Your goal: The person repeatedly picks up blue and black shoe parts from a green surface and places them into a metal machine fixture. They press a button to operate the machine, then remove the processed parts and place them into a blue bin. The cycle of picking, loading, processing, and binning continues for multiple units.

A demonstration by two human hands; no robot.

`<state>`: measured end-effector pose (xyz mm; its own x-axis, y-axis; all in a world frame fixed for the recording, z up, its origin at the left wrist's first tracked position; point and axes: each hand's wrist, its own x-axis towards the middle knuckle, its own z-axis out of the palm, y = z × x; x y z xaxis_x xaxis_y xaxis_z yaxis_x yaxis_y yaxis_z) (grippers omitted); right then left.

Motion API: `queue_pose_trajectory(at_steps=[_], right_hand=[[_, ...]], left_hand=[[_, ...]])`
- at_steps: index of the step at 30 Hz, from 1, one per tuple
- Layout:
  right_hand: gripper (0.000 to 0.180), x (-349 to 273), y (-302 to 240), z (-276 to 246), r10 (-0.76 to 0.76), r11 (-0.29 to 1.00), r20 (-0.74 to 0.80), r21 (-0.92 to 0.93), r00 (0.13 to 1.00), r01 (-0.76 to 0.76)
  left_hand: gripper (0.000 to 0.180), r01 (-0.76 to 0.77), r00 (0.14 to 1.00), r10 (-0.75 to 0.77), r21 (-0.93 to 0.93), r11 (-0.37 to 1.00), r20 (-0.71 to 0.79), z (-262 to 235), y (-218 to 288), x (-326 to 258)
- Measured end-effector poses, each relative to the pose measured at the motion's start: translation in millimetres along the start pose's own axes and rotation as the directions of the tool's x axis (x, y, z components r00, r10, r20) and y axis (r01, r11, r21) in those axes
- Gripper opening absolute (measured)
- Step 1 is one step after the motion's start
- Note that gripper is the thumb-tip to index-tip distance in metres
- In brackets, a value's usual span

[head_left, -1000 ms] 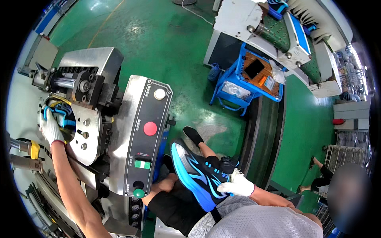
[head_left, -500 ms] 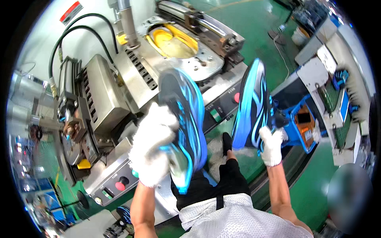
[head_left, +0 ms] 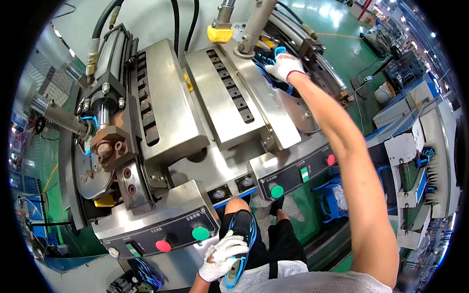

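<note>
The right hand [head_left: 285, 66], in a white knit glove with a red cuff, reaches far out along a bare arm to about 1 o'clock and grasps a blue and black shoe [head_left: 267, 62] set inside the steel press machine [head_left: 224, 97], just beside the grey vertical post [head_left: 254, 24] and the yellow fitting [head_left: 219, 34]; most of that shoe is hidden by the hand and the machine parts. The left hand [head_left: 222, 255], also in a white glove, sits low at about 6 o'clock, close to the person's lap, with its fingers wrapped around a second blue and black shoe [head_left: 243, 239] held with the toe pointing up toward the machine. Just above it, at about 7 o'clock, is a dark control panel [head_left: 161, 234] with a red button [head_left: 163, 245] and a green button [head_left: 200, 233]. A second panel [head_left: 298, 173] at about 4 o'clock of the frame's middle carries a green button [head_left: 277, 191] and a small red one. Black hoses [head_left: 105, 19] arch at 11 o'clock above a hydraulic cylinder [head_left: 105, 73]. The floor [head_left: 351, 53] is green.
</note>
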<state>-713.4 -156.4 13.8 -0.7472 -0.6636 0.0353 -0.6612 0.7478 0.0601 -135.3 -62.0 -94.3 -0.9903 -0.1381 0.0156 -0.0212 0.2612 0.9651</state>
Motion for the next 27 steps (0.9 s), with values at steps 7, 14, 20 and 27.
queue_pose_trajectory(at_steps=[7,14,20,27], right_hand=[[0.076,-0.2,-0.7,-4.1,-0.025,0.999,0.066,0.024,0.998,0.023],[0.081,-183.0,-7.0,-14.5,-0.149,0.796,-0.563,0.419,0.813,0.437],[0.096,-366.2,-44.6,87.3,-0.305,0.826,-0.320,0.380,0.897,0.416],[0.100,-433.0,-20.2,66.9,-0.195,0.738,-0.160,0.626,0.968,0.252]], left_hand=[[0.038,-0.009,1.000,0.009,0.008,1.000,-0.008,-3.7,1.1,0.5],[0.033,-0.050,0.994,0.051,0.010,0.999,-0.096,6.4,-6.5,-0.4],[0.034,0.006,0.996,-0.004,0.028,1.000,-0.085,15.9,3.9,6.8],[0.034,0.034,0.969,-0.013,0.081,0.996,-0.248,49.7,4.4,10.4]])
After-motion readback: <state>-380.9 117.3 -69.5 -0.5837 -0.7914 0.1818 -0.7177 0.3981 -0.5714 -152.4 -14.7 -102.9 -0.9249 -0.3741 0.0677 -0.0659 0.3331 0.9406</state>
